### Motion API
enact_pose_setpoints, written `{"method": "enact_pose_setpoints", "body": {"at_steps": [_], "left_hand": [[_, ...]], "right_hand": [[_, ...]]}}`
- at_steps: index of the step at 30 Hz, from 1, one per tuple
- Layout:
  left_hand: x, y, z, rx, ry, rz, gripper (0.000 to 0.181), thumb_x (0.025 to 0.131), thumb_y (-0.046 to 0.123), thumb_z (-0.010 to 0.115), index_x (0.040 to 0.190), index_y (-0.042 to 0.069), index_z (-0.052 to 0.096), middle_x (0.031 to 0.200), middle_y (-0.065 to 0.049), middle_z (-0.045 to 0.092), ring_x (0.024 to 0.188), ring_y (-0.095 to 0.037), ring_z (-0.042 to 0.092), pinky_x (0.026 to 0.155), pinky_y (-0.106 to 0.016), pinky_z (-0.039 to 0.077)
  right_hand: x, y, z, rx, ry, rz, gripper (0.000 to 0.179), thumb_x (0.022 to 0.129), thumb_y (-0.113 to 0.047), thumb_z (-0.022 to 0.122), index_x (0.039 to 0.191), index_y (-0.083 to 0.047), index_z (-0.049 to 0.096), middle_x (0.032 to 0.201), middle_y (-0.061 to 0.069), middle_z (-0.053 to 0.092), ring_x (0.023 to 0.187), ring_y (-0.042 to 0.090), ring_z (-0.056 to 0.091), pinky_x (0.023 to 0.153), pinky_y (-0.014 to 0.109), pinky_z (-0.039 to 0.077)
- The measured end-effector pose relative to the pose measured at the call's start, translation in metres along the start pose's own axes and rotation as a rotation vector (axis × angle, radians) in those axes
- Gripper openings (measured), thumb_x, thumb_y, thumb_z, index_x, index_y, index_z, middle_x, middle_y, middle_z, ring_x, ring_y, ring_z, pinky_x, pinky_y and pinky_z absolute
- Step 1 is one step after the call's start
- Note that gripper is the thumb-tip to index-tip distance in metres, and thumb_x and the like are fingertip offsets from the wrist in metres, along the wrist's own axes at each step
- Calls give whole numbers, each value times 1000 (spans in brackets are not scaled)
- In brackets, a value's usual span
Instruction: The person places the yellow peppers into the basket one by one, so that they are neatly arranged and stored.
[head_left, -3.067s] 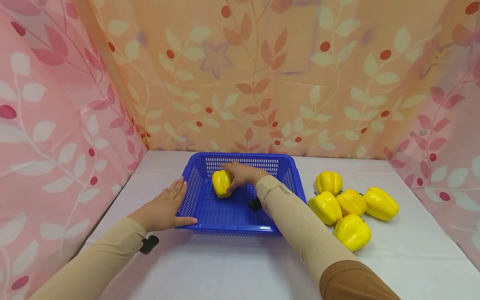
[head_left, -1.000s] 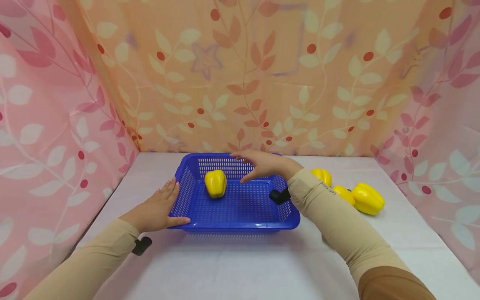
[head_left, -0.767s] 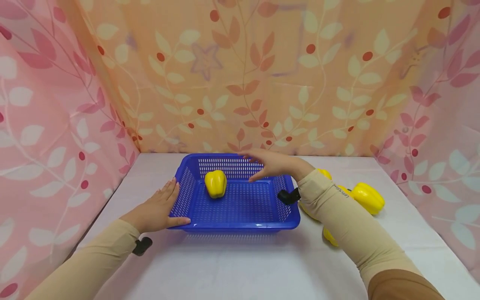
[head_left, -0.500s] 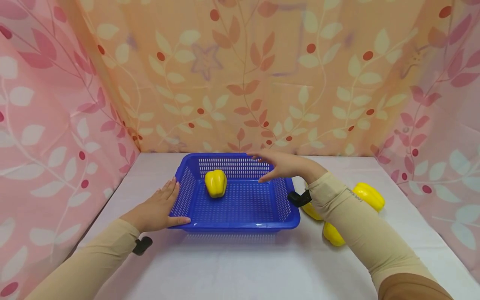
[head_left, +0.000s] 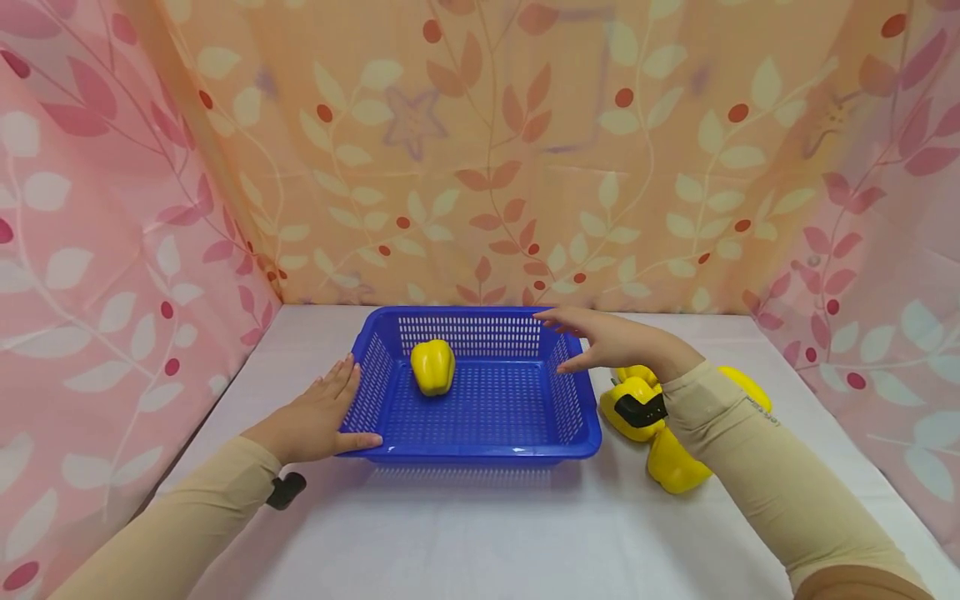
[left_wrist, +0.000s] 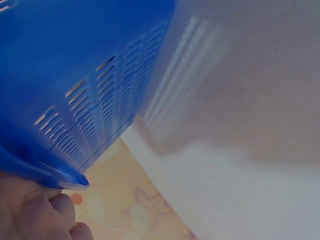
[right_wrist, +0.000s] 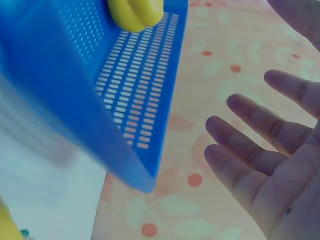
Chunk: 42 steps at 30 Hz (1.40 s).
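The right hand (head_left: 618, 342) is wide and empty by the right edge of the blue basket (head_left: 480, 452). Loose peppers (head_left: 677, 465) lie to its right, nearer this hand than the left hand (head_left: 311, 417), whose straight fingers touch its left rim.

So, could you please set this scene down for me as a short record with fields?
Left hand: rests at the left side of the blue basket, thumb on the near rim
Right hand: empty, near the basket's right end, fingers spread
In basket: one yellow pepper, left of centre
Outside basket: more yellow peppers to the right, partly hidden by the right sleeve; exact count unclear
Surface: white tabletop
Backdrop: leaf-patterned curtain
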<state>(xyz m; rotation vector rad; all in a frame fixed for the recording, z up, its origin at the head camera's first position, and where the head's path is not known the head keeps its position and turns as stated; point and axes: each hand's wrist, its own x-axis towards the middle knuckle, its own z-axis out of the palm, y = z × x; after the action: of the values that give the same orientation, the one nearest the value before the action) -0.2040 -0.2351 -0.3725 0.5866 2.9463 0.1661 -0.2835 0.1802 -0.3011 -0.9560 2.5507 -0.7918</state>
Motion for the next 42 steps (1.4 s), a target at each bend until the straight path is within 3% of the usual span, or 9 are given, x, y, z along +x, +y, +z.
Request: {"method": "enact_pose_setpoints", "body": {"at_steps": [9,15,24,33,42], "left_hand": [[-1,3,-3,-3,-2,1,110,75,70,52,143,-7,11,150,-25,0,137,-41,3,107,-56,11],[-2,4,-3,-3,7,5,109,76,67,54,143,-8,12,150,-25,0,137,-41,4,107,-56,12],[1,-1,2,19,5,5,115,72,77,45,143,-7,10,150,-24,-1,137,-41,4,108,-56,12],[1,0,1,21,5,1,114,72,76,47,143,-6,10,150,-24,-1,137,-41,3,107,-56,12],[1,0,1,15,6,5,114,73,75,47,143,-7,10,150,-25,-1,137,-41,4,107,-56,12]], "right_hand": [[-20,13,-5,21,24,-17,78,78,-30,73,143,-18,31,141,7,38,125,31,40,100,55,32],[-32,23,-9,42,44,-47,72,80,-24,71,141,-28,34,139,6,40,123,29,42,100,54,33],[-59,37,-8,42,62,45,70,80,-32,70,139,-17,36,138,9,42,123,32,42,99,56,33],[-86,55,-3,44,91,61,65,82,-27,68,137,-13,39,133,13,46,120,37,43,97,58,33],[-109,71,2,58,100,146,63,83,-29,66,137,-10,38,130,16,48,119,40,43,97,60,32]]}}
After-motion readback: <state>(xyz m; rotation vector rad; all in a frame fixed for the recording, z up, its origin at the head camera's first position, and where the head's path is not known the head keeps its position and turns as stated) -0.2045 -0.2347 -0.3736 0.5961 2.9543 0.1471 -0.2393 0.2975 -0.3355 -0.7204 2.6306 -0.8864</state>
